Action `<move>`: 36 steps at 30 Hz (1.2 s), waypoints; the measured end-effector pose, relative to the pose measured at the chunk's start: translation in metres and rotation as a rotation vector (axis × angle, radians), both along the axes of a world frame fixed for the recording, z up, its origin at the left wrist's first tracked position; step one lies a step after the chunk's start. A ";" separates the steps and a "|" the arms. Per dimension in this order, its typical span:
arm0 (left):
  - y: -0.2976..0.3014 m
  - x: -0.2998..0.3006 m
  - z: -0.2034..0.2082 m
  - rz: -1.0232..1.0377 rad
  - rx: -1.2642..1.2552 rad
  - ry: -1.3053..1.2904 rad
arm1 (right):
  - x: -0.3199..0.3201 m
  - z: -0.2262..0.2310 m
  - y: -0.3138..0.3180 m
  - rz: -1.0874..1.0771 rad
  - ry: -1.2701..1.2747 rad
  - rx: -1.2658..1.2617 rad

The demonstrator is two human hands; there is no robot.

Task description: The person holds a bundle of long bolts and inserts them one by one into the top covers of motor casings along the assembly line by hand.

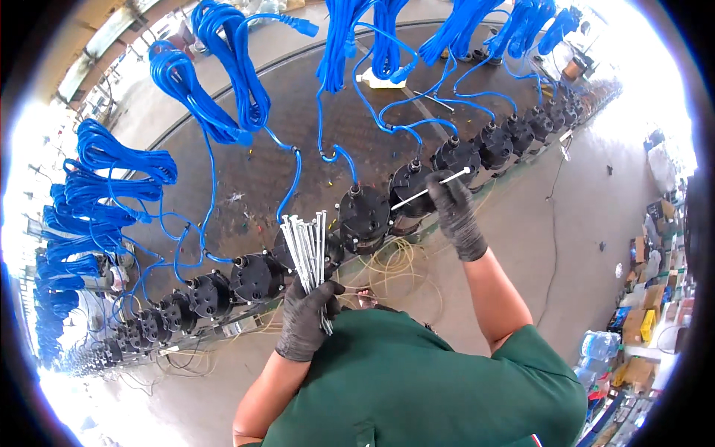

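My left hand (305, 320), in a dark grey glove, is closed around a bundle of long silver bolts (304, 246) that stand up out of the fist, heads upward. In my gloved right hand (456, 216), a single long bolt (410, 200) is pinched, its head pointing up and right. The bolt's other end points down-left, in front of a round black motor housing (411, 179); whether it touches the housing I cannot tell. Another black housing (363, 212) sits between my hands. A blue cable (344, 155) runs out of its top.
Black housings line the near edge of a long dark table (246, 167). Coiled blue cables (231, 67) hang above it. A white and yellow object (383, 80) lies farther back. Pale thin tubing (395, 261) loops below the edge. Boxes (633, 326) and water bottles (598, 346) stand at right.
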State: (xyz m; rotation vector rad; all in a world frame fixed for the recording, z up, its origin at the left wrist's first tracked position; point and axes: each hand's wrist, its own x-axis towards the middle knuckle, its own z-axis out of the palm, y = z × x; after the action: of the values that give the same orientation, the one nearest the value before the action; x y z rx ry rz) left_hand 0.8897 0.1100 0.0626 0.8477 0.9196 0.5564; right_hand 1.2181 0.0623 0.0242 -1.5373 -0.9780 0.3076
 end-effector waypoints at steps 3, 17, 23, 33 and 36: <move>0.000 -0.003 -0.003 0.030 0.003 -0.006 | 0.014 0.007 0.002 0.049 -0.062 -0.090; -0.005 -0.010 -0.005 0.103 -0.064 -0.154 | 0.013 -0.009 0.020 0.270 -0.291 -0.193; -0.007 -0.007 0.004 0.141 -0.058 -0.164 | 0.011 -0.020 0.028 0.265 -0.224 -0.203; -0.009 -0.013 0.011 0.006 -0.028 -0.176 | -0.012 0.011 0.020 0.059 -0.392 -0.189; -0.010 -0.006 0.015 -0.001 0.025 -0.155 | -0.050 0.000 0.006 0.269 0.142 -0.063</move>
State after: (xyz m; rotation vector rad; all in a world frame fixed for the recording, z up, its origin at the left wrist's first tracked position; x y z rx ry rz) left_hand 0.8842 0.1004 0.0773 0.8157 0.7723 0.6249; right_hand 1.1684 0.0683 0.0245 -1.4193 -1.0705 0.6350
